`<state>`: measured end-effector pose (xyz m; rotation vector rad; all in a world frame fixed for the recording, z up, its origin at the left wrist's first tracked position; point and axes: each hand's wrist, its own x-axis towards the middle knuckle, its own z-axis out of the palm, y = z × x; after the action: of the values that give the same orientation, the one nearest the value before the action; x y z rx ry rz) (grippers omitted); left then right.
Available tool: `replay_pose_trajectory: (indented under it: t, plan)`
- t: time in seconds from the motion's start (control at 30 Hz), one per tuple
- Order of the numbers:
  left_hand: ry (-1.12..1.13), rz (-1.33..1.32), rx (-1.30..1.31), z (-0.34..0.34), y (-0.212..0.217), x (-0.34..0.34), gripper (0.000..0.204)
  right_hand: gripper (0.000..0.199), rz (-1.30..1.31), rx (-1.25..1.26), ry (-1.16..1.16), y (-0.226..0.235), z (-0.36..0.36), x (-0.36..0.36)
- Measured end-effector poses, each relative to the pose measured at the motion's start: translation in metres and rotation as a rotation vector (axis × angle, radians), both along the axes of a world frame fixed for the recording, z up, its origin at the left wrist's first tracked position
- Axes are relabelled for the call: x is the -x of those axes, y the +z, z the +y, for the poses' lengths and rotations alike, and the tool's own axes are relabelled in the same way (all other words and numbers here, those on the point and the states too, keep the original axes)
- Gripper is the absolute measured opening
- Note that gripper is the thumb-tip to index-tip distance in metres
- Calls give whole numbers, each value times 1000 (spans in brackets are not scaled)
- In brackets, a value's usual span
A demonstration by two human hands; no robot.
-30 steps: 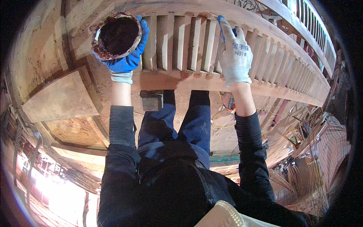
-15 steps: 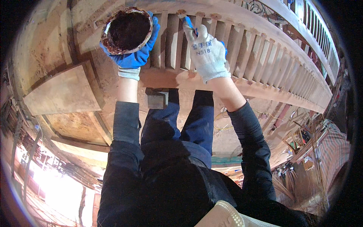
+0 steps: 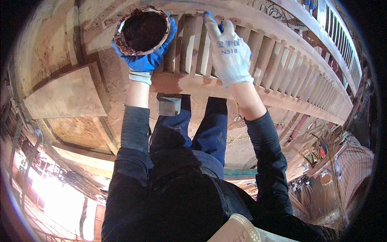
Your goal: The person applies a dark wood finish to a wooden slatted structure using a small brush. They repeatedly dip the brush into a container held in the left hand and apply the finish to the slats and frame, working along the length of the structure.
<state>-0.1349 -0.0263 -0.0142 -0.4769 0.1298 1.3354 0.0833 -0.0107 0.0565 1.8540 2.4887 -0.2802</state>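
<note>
"What's on the left?"

"The gloved left hand [image 3: 148, 61] curls around a bowl [image 3: 125, 49] of dark paste [image 3: 144, 30], fingers bent against its side."

"And further right?"

"A slatted wooden frame [image 3: 193, 85] stretches rightward. The gloved right hand [image 3: 231, 54] is over it, index finger [image 3: 211, 26] reaching the far rail [image 3: 246, 19]. The other fingers are partly hidden; I can't tell whether it holds anything."

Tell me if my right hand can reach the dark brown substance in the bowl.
Probably yes: your left hand holds the bowl uncovered, its dark brown substance exposed; your right hand is nearby at the slatted wooden frame, and nothing visible blocks the way across.
</note>
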Motion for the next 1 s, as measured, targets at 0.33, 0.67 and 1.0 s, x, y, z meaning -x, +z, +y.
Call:
replay_pose_trajectory:
  t: [0.33, 0.67, 1.0]
  plan:
    - [44, -65, -77, -1, 3, -6, 77, 53, 3, -54, 18, -5, 0, -8]
    - [13, 24, -123, 0, 10, -8, 66, 50, -22, -12, 49, -21, -5, -8]
    - [1, -35, -94, -1, 10, -7, 67, 53, 21, 93, -35, 9, -9, -7]
